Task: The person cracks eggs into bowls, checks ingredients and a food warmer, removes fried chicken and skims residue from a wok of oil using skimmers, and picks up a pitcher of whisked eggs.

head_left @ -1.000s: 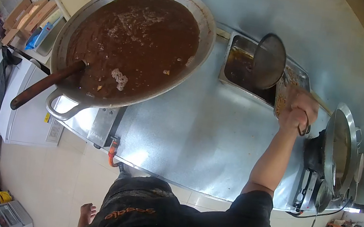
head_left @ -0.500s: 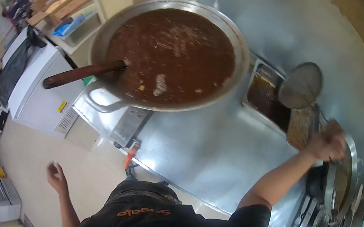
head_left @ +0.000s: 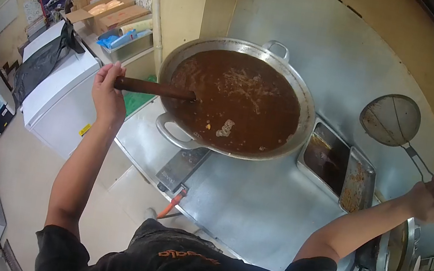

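Note:
My left hand (head_left: 107,93) is closed around the outer end of a thick wooden handle (head_left: 153,88). The handle leans over the rim of a large metal wok (head_left: 304,124), its lower end hidden in dark brown, bubbling liquid (head_left: 240,96). A few pale bits float on the surface. In my right hand (head_left: 430,200) is the long handle of a round mesh strainer (head_left: 391,118), raised at the right against the metal wall. Below it, two metal trays sit side by side: a deep one (head_left: 326,159) with dark liquid and a shallow one (head_left: 358,185) with brown crumbs.
The wok stands on a metal counter (head_left: 252,199), with an orange hose (head_left: 173,203) at its front edge. Another large pan (head_left: 403,253) stands at the right. A white freezer (head_left: 59,103), cardboard boxes (head_left: 106,8) and a plastic bin (head_left: 129,45) are on the left.
My left hand has risen from beside my body and taken the wooden handle, which has swung round. My right hand has moved the strainer up and right, away from the trays. The view has shifted.

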`<state>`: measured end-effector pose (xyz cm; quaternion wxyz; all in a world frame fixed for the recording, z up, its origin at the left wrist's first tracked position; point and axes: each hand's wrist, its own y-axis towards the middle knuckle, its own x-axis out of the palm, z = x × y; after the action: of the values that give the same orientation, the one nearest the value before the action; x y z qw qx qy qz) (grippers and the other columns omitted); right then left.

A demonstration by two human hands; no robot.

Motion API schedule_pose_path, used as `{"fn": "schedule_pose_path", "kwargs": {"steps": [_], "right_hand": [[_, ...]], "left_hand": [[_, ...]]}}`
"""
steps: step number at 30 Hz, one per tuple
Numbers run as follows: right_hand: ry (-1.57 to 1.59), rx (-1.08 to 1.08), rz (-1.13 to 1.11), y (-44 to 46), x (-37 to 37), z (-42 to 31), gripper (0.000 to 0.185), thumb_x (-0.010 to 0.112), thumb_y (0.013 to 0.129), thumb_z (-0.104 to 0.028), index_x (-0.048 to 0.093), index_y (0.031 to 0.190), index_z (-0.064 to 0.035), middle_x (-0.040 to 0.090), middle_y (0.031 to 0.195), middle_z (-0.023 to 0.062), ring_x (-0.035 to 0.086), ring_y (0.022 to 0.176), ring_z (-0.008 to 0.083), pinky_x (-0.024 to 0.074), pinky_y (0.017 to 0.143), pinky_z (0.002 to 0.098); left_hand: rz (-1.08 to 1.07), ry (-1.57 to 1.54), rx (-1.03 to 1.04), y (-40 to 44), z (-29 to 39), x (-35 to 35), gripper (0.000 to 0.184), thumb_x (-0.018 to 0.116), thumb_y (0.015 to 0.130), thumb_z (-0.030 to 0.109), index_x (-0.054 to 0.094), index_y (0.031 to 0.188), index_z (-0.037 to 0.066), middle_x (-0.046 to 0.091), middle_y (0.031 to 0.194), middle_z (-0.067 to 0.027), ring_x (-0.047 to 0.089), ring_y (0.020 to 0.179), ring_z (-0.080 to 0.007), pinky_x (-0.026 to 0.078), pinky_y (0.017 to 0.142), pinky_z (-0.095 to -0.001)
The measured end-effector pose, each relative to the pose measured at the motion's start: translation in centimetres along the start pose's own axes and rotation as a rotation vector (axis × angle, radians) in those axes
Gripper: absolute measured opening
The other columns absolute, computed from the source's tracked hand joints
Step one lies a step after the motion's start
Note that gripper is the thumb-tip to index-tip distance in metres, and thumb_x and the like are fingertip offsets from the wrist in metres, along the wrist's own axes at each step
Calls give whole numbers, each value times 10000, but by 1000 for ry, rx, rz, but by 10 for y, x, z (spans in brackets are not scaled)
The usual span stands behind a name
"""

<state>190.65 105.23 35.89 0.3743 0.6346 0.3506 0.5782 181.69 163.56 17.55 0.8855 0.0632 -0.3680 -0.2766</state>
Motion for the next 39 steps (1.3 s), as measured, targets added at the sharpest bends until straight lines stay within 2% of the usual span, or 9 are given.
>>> {"fn": "schedule_pose_path", "kwargs": {"steps": [6,11,16,19,24,31,33,35,39], "right_hand": [[-27,-15,167,9,59,-18,537,425,916,-433,182,544,-131,214,530,43,175,496,164,209,510,315],[191,102,241,34,28,14,409,495,872,-344,496,718,35,548,859,238,526,791,346,484,704,442],[149,92,209,27,71,19,294,488,844,-271,497,682,-26,464,690,137,460,709,276,418,714,392],[573,263,-479,61,8,67,290,496,822,-287,455,638,-66,351,616,84,371,643,221,345,689,362],[489,389,-306,61,53,74,279,494,812,-317,469,707,-60,391,662,104,385,688,236,335,721,376],[173,486,57,43,181,79,414,434,889,-283,478,1148,38,476,1153,225,490,1034,460,370,952,558],[177,592,18,34,209,92,408,364,937,-300,485,1143,32,491,1097,208,497,1008,403,422,878,505],[222,672,-276,43,212,142,401,333,963,-373,539,934,-30,510,808,120,520,740,248,446,654,362],[308,571,-727,7,265,169,588,316,850,-718,254,583,-199,230,492,-72,190,403,73,172,384,252]], "left_hand": [[107,-279,-245,23,-39,-12,187,682,808,153,534,737,64,557,695,-78,553,709,-190,474,781,-327],[64,-129,-211,24,-44,25,245,607,835,157,460,649,93,309,530,-6,353,493,-153,416,602,-321],[18,-217,-123,44,-7,87,204,580,819,116,470,649,97,317,520,5,304,452,-135,379,534,-315],[44,-204,-86,44,13,99,216,578,818,109,450,644,105,299,511,16,288,447,-118,366,520,-302],[91,-266,-50,60,33,91,227,565,791,67,419,622,108,288,504,30,266,426,-107,361,503,-284],[66,-316,-17,64,54,94,292,547,782,75,355,571,136,238,488,28,234,420,-109,336,506,-280],[67,-304,7,65,60,92,257,545,781,79,375,593,124,248,483,26,248,420,-112,345,520,-280],[42,-315,7,65,73,93,240,536,782,71,384,603,116,249,480,24,252,421,-113,352,523,-282],[-40,-337,24,67,98,87,233,510,783,39,382,603,112,244,479,24,251,422,-112,364,533,-286]]}}
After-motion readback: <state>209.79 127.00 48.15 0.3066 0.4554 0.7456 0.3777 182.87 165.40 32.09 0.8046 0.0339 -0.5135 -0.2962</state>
